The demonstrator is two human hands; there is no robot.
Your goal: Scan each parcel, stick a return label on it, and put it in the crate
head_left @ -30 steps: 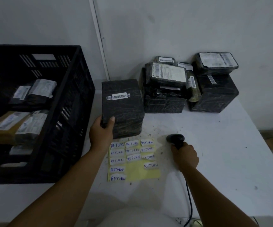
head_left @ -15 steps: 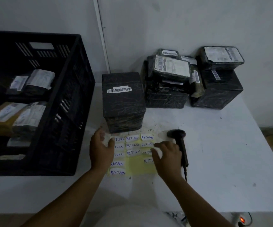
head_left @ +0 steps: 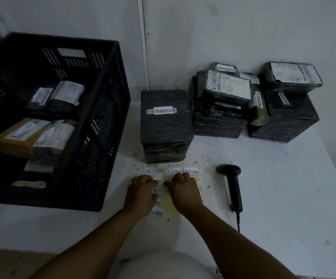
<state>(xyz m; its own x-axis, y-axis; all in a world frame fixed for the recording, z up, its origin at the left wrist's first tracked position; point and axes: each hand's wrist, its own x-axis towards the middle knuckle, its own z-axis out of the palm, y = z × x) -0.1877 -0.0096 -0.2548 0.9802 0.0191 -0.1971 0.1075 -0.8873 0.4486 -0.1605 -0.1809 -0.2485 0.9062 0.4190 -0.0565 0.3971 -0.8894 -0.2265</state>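
A black wrapped parcel (head_left: 165, 127) with a barcode sticker on top stands on the white table (head_left: 284, 198), just behind a yellow sheet (head_left: 170, 206) of white RETURN labels (head_left: 172, 171). Both my hands lie on that sheet. My left hand (head_left: 141, 193) presses down on its left side with bent fingers. My right hand (head_left: 184, 191) has its fingertips curled at a label in the second row, which is mostly hidden under them. The black scanner (head_left: 232, 184) lies alone on the table to the right of my hands.
A big black crate (head_left: 94, 137) stands at the left with several parcels inside. More black wrapped parcels (head_left: 221, 105) are stacked against the wall at the back right, with another stack (head_left: 288, 117) beside them. The scanner's cable runs off the front edge.
My left hand let go of the parcel, which now stands on the table. My right hand laid the scanner down and moved left. Both hands came together on the label sheet.
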